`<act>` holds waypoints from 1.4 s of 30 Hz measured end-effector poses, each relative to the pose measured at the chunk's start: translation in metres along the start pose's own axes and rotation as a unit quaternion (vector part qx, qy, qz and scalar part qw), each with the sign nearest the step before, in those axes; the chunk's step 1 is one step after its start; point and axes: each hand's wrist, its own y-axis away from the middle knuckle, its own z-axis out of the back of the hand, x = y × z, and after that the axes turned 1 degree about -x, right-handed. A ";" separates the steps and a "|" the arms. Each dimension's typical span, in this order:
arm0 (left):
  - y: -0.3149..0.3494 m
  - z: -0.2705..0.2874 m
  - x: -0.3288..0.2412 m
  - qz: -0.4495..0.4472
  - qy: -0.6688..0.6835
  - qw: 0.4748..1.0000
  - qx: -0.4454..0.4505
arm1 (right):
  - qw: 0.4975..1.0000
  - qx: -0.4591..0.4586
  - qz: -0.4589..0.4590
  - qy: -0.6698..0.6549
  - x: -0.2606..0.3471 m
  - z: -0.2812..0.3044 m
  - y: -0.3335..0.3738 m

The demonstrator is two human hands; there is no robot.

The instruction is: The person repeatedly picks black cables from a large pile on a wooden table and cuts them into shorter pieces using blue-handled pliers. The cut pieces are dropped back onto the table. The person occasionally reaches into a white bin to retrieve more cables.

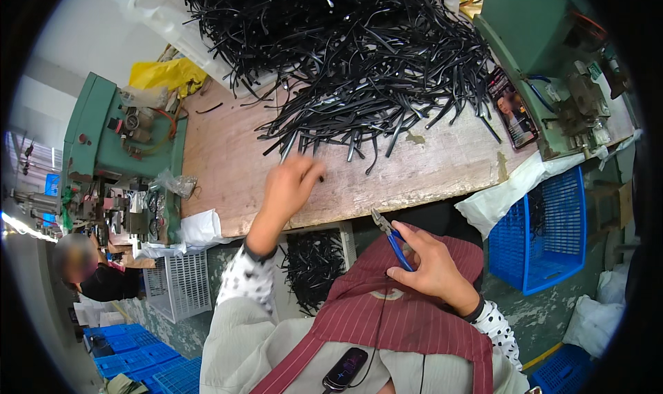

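Left hand [293, 183] blurred at near edge of black strips [373, 93], grip can't be told; right hand [434, 264] curled round blue-handled pliers [398, 247]. Strips heaped on desk [224, 145], beyond both hands. Best pick strips singly from loose edge, plier tips clear of fingers.

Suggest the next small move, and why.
I'd have the left hand pinch one piece from the pile of black strips: it's blurred, grip unclear, but close by the near edge, and the right hand holds the blue-handled pliers.
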 end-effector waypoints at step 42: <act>0.032 -0.030 -0.036 0.301 0.771 0.555 0.084 | 0.977 -0.089 0.129 0.144 0.011 -0.007 -0.011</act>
